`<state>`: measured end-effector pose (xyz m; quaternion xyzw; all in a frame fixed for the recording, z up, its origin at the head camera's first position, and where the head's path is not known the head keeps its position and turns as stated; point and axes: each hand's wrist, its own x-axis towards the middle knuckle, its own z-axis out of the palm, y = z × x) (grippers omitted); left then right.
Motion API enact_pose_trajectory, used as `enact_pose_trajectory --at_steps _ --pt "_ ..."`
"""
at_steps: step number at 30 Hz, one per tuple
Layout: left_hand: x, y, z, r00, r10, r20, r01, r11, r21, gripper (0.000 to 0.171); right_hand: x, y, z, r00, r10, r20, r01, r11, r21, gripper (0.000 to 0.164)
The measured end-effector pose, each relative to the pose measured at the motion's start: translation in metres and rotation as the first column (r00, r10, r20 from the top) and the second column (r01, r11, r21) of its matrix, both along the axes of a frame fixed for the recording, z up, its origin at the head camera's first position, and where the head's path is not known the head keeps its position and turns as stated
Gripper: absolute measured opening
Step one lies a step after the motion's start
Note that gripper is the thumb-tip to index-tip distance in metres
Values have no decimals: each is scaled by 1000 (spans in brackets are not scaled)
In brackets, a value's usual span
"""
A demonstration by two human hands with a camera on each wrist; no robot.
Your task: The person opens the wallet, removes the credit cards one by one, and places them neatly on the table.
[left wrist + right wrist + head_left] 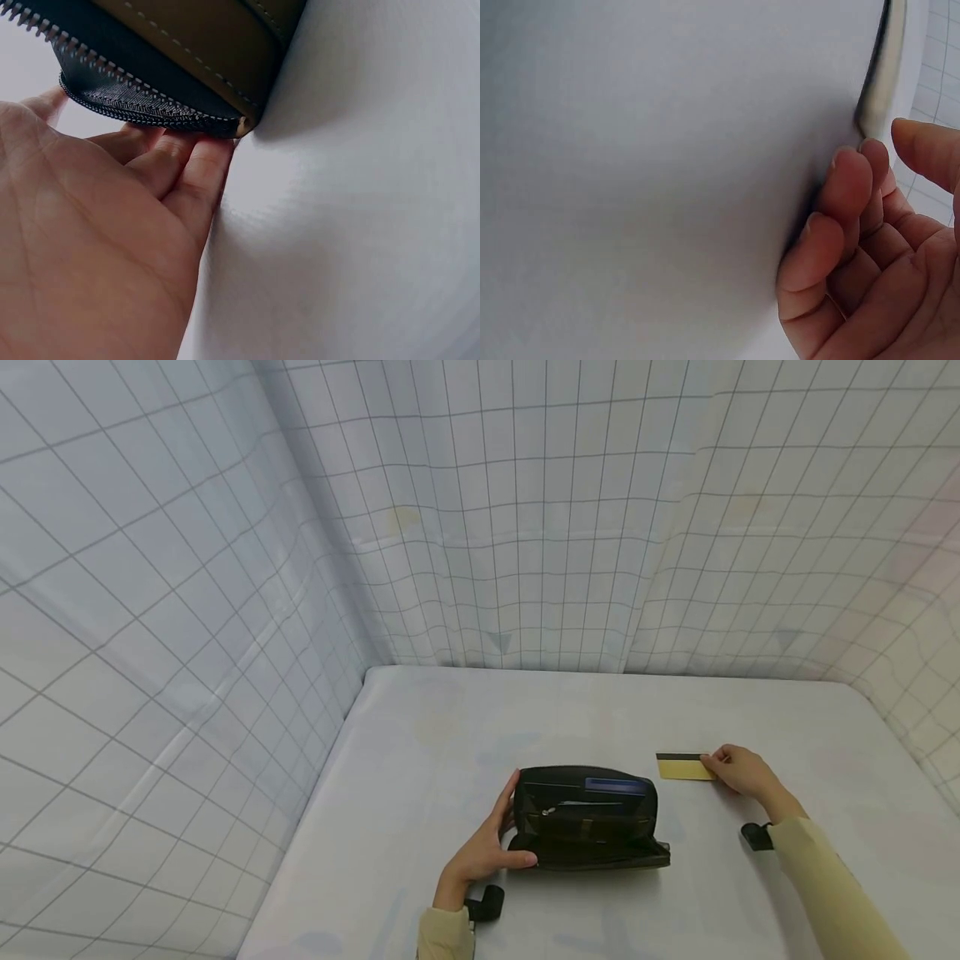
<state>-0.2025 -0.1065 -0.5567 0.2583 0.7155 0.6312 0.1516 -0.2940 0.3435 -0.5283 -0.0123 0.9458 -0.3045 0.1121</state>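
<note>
A dark zip-around wallet (pixel 585 818) lies unzipped on the table, with its front side folded down toward me. A blue card (pixel 615 786) shows in one of its upper slots. My left hand (pixel 483 847) holds the wallet's left end, thumb along the lowered front and fingers at the back part's edge; in the left wrist view the fingertips meet the zip edge. Off to the right, my right hand (pixel 742 770) has curled fingers and thumb at the right end of a yellow card (pixel 681 769) with a black stripe. Fingers hide that end.
The table (pixel 450 718) has a white cover. Grid-patterned white sheets (pixel 525 527) hang behind it and along both sides. Black wrist cameras (pixel 486 903) are worn on both wrists.
</note>
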Motion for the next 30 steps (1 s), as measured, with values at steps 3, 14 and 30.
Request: enact_pose_trajectory --at_steps 3,14,30 --pt "1 0 4 1000 -2 -16 1 1000 -4 110 0 0 0 1000 -6 5 6 1000 -10 42" --pt "3 1 12 999 -6 -47 5 1000 -4 111 -2 1 -1 1000 -25 -1 25 1000 -2 40" --pt "11 2 37 999 -37 -16 36 999 -22 113 11 -12 5 996 -26 -88 29 999 28 36"
